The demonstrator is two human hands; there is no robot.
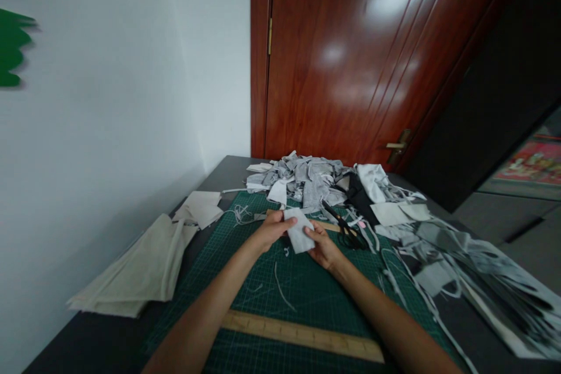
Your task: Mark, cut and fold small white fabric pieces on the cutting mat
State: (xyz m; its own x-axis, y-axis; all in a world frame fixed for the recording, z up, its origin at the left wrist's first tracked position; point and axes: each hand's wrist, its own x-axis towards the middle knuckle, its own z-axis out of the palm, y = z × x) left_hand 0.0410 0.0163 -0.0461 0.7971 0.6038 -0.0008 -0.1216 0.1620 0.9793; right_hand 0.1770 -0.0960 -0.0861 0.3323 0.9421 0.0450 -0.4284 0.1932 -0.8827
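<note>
Between my two hands is a small light grey piece of fabric [299, 234], held above the green cutting mat [315, 286]. My left hand [275, 228] pinches its left edge, thumb lying on top. On the lower right side, my right hand [322, 243] grips the same piece, also with the thumb on its face. The fingers underneath are partly hidden. Black-handled scissors [348, 231] lie on the mat just right of my right hand. A wooden ruler [302, 336] crosses the mat nearer to me, below my forearms.
A heap of grey fabric scraps [307, 178] covers the table's far end before a wooden door [333, 58]. Folded beige cloth [140, 269] lies at left by the white wall [109, 99]. Layered grey fabric strips [491, 280] spread along the right. Loose threads [283, 289] lie on the mat.
</note>
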